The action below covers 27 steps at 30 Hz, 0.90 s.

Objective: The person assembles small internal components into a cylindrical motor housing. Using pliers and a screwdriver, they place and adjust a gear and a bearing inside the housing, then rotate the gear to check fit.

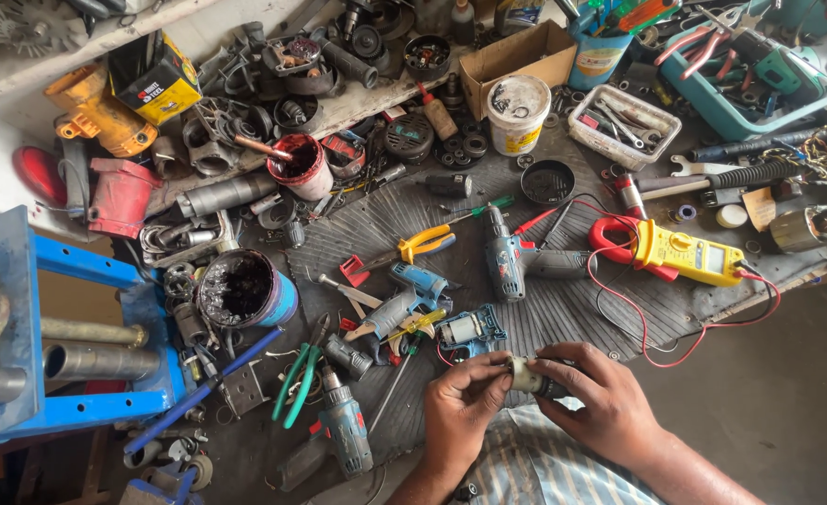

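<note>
Both my hands meet at the near edge of a ribbed black mat (563, 309). My left hand (458, 411) and my right hand (599, 400) together grip a small cylindrical metal motor part (527, 375) between the fingertips. Just beyond it lies an opened blue drill housing half (471, 333) with a motor inside. A blue-grey cordless drill body (512, 264) rests further back on the mat.
A yellow clamp meter (687, 252) with red leads sits at right. Green-handled pliers (301, 372), yellow-handled pliers (420, 245), another blue drill (346, 428), a greasy tin (243, 290), a white tub (517, 114) and a blue press frame (21, 309) crowd the bench.
</note>
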Available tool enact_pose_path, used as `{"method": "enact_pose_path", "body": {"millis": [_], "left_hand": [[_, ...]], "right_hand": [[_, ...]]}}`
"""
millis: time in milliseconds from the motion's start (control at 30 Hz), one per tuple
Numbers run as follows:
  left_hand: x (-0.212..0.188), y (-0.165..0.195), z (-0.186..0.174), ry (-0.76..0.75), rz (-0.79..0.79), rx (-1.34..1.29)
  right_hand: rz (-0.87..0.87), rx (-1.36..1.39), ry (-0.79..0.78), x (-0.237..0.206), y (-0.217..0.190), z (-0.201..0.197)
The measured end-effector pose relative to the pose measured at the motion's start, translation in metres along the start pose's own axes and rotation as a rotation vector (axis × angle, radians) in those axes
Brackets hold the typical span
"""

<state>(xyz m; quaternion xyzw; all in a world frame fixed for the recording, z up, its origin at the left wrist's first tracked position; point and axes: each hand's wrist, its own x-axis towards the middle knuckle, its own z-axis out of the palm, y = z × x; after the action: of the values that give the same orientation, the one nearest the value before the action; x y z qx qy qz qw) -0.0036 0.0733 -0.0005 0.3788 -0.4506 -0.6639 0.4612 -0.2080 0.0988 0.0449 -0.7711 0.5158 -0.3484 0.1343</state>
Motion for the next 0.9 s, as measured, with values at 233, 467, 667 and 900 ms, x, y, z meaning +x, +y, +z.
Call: {"method": "enact_pose_path", "body": {"millis": [233,467,667,900], "left_hand": [[0.0,0.004,-0.001,0.007,-0.063,0.052],[-0.006,0.02,0.003,-0.025,-0.086,0.008],[-0.015,0.055,0.008,-0.097,0.518,0.454],[-0.029,0.09,0.016,-0.178,0.483,0.668]], "right_hand": [[-0.06,-0.084,0.029,0.002,-0.003,0.0],[-0.113,-0.082,0.081,-0.007,0.002,0.005],[-0.083,0.374,0.135,-0.025,0.017,0.018],[-0.158,0.315,0.062,-0.036,0.032,0.026]]}}
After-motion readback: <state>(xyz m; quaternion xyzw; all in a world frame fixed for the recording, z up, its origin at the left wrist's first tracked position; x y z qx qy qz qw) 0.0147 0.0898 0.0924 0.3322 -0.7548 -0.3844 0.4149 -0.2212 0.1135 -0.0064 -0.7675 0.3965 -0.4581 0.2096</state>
